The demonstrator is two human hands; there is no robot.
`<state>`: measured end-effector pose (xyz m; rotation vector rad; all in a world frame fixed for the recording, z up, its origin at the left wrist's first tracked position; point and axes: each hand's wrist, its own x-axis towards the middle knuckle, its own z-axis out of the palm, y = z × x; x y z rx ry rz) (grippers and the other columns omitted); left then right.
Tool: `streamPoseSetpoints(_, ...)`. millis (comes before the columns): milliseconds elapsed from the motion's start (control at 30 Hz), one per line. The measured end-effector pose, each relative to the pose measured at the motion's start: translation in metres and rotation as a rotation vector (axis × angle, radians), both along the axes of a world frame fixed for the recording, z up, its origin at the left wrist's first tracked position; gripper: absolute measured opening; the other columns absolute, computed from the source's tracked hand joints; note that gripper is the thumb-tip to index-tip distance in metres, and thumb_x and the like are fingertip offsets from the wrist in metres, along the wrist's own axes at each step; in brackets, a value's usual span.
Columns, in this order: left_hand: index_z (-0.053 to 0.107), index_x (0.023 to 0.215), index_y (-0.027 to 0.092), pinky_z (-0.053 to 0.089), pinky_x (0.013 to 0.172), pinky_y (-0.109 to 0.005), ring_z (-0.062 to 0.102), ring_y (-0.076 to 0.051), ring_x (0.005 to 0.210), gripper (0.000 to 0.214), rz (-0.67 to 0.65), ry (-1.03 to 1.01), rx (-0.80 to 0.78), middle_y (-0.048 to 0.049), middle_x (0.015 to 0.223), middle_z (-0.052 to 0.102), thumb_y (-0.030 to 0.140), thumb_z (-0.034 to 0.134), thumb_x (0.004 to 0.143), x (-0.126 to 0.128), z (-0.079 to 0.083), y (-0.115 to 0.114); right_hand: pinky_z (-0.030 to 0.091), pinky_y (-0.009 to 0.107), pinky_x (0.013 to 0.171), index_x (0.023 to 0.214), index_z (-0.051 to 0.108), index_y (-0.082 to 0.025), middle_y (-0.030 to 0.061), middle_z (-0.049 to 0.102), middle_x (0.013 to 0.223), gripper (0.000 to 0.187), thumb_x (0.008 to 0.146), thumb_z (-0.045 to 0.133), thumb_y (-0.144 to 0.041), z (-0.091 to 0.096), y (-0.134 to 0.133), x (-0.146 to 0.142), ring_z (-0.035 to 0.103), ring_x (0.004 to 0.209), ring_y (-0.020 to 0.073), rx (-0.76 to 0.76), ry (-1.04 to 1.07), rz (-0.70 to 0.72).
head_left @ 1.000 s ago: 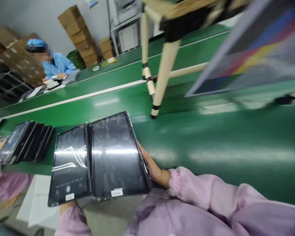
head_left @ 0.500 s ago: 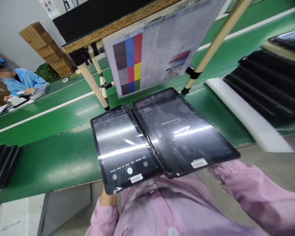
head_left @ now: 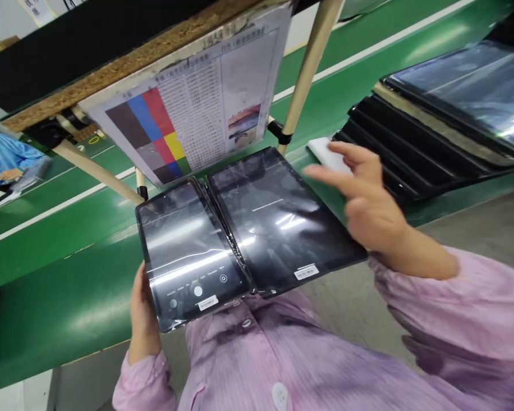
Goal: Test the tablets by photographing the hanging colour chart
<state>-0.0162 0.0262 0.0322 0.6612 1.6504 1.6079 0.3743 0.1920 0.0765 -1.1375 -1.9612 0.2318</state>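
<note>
Below colour chart (head_left: 188,114): L hand (head_left: 141,311) grips left tablet (head_left: 188,251), camera up; R hand (head_left: 368,208) spread over dark right tablet (head_left: 278,220).

Single feed on my end: head cam, worn, looking forward and down. Frame is rolled, so the green belt (head_left: 47,257) runs on a slant. Very close range: tablets (head_left: 274,222) fill centre, pink shirt (head_left: 282,354) along the bottom edge, colour chart (head_left: 188,103) just behind. Left hand (head_left: 142,308) sits low left, right hand (head_left: 370,211) mid right.
</note>
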Motion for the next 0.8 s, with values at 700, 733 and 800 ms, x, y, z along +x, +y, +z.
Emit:
streamPoseSetpoints(700, 0.062, 0.137, 0.025, 0.026, 0.126, -0.039, 0.039, -0.024, 0.149, 0.052, -0.142, 0.107, 0.268, -0.0053, 0.157, 0.050, 0.058, 0.050, 0.097, 0.005, 0.063, 0.085, 0.047, 0.058, 0.087, 0.151, 0.050, -0.018, 0.0305, 0.052, 0.141, 0.073, 0.088, 0.054, -0.055, -0.104, -0.013, 0.111, 0.058, 0.116, 0.0424, -0.611, -0.566, -0.685)
streamPoseSetpoints(733, 0.060, 0.140, 0.025, 0.024, 0.127, -0.039, 0.037, -0.023, 0.150, 0.053, -0.140, 0.114, 0.265, -0.0045, 0.158, 0.047, 0.057, 0.050, 0.098, 0.009, 0.063, 0.088, 0.049, 0.056, 0.084, 0.150, 0.051, -0.017, 0.0296, 0.057, 0.136, 0.073, 0.086, 0.055, -0.053, -0.101, -0.013, 0.119, 0.061, 0.111, 0.0406, -0.641, -0.556, -0.674)
streamPoseSetpoints(800, 0.055, 0.144, 0.026, 0.021, 0.128, -0.038, 0.033, -0.022, 0.152, 0.054, -0.151, 0.116, 0.250, -0.0023, 0.162, 0.042, 0.056, 0.049, 0.099, 0.011, 0.063, 0.091, 0.051, 0.048, 0.078, 0.147, 0.055, -0.014, 0.0254, 0.068, 0.115, 0.070, 0.084, 0.057, -0.046, -0.093, -0.014, 0.136, 0.065, 0.095, 0.0349, -0.701, -0.505, -0.659)
